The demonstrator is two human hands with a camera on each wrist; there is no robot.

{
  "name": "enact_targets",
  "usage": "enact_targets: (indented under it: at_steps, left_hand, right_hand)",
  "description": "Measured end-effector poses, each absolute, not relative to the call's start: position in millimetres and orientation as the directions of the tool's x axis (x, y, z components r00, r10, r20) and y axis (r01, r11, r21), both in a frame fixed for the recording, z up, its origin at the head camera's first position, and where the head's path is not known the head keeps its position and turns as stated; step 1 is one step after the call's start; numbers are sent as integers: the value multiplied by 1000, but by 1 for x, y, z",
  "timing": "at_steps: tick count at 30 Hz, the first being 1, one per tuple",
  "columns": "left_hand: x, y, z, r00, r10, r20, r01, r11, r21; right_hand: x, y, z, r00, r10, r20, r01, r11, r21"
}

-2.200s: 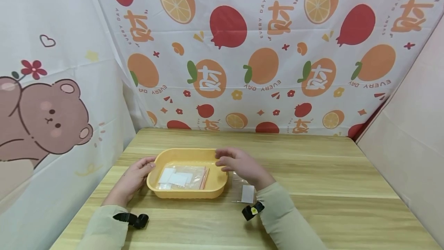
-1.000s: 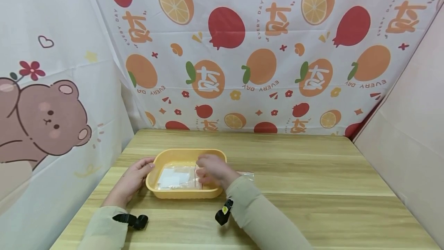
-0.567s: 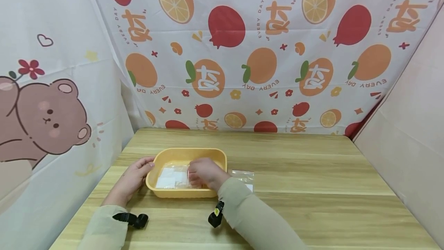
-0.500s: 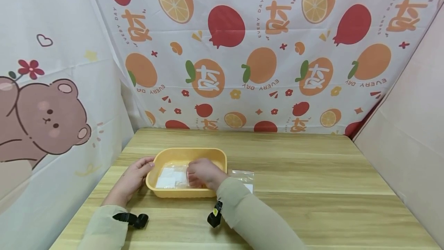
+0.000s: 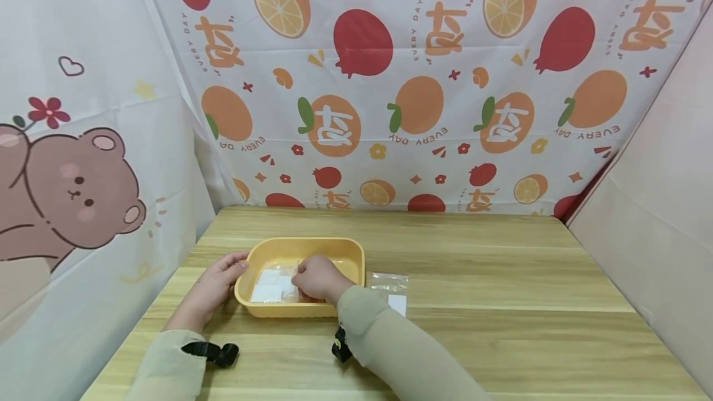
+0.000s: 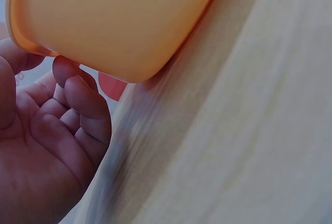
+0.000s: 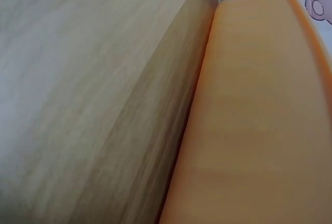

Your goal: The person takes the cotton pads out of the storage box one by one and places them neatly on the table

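Head view: a person's left hand (image 5: 214, 283) grips the left end of a yellow tray (image 5: 298, 310) while the right hand (image 5: 320, 278) reaches over the near edge and down inside it. Close up in the left wrist view, the left thumb and fingers pinch the tray at its rim, the palm turned toward the lens. Fingers of the right hand are bunched together, their tips at the clear plastic bags (image 5: 273, 283) lying on the tray's floor; whether they pinch one of those bags cannot be told, as the hand itself covers the spot. White cards (image 5: 267, 293) show through the plastic just left of the right fingertips, between the two hands. To the right of the right hand, outside the tray and near its end wall, another bag (image 5: 387, 281) lies on the wooden table (image 5: 501, 339) with a white square (image 5: 397, 304) in it, partly covered by the right sleeve (image 5: 401, 345). Each sleeve carries a black strap behind the hand. Beyond both hands hangs a fruit-printed cloth (image 5: 457, 169); left of the left hand, a brown bear (image 5: 83, 190) decorates a white curtain (image 5: 167, 159).
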State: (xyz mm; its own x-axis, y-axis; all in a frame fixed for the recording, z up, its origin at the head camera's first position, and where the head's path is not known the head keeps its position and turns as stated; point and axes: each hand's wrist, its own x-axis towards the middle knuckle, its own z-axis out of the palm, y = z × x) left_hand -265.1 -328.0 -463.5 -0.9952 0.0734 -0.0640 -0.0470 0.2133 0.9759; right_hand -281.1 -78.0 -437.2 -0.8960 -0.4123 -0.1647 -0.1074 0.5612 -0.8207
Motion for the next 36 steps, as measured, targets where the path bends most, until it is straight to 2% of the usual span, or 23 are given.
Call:
enact_targets:
  at_steps: [4,8,14,21,26,36]
  left_hand:
    - [-265,-328,-463,-996,73,-59,-41,222,974]
    - [-264,-328,-463,-996,82,-47,-28,223,974]
    - [-263,-328,-461,-996,87,-34,-13,236,972]
    - [-264,-329,-462,-996,87,-35,-14,231,973]
    - [-263,-328,-463,-996,78,-42,-23,230,973]
    - [-264,-328,-463,-997,73,-39,-22,222,975]
  right_hand:
    - [-281,-77,-436,-892,-430,-137,-172,605,-778]
    - [-280,-76,-434,-900,-422,-111,-177,585,-792]
    - [-280,-71,-430,-909,-412,-62,-173,508,-844]
    - [-285,-56,-421,-896,-438,78,-296,457,-839]
    - [-285,-41,-412,-893,-441,90,-269,364,-892]
    - [-273,-5,-389,-875,-457,162,-298,242,-923]
